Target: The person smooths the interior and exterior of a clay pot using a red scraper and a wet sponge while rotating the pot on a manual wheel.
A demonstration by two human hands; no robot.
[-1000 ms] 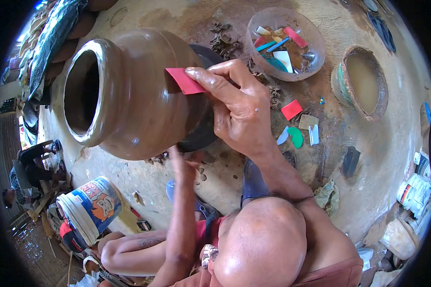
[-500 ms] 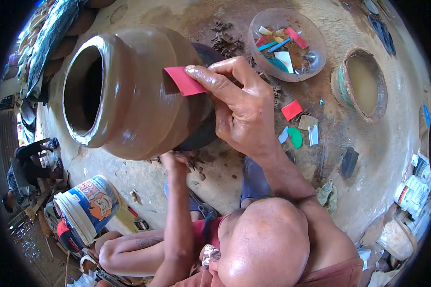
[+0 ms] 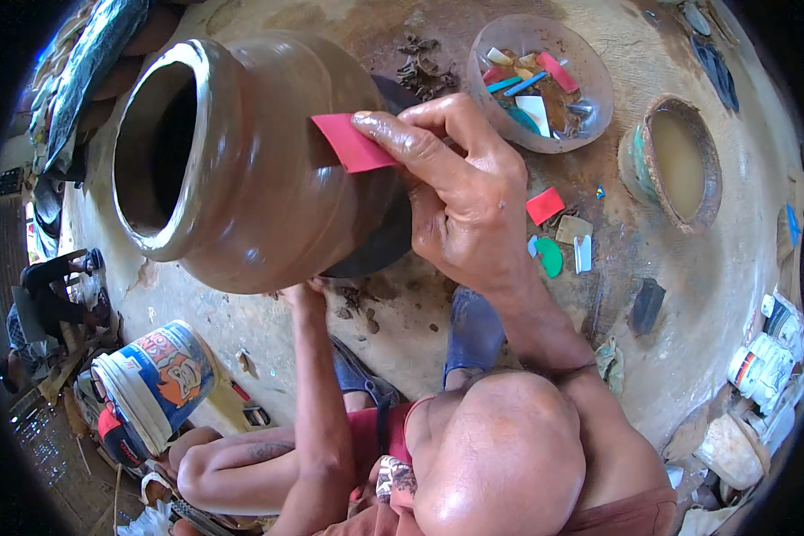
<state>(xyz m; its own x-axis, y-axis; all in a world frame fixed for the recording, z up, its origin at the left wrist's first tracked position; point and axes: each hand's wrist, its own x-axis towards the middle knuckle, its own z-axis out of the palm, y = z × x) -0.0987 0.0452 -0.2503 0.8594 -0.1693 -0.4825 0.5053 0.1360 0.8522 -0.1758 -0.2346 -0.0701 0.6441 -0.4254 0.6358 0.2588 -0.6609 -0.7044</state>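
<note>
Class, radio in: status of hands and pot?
Right hand pinching red piece at pot. Left hand beside pot, partly hidden. Pot looks wet, glossy. Nothing seen blocking red piece.

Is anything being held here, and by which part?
The right hand pinches a thin, flat red piece by its right side; whether the left hand holds anything cannot be told.

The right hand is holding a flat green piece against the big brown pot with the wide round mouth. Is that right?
Not quite: the flat piece is red, not green. The head view shows the right hand holding it against the big brown pot with the wide round mouth, just as you said.
</note>
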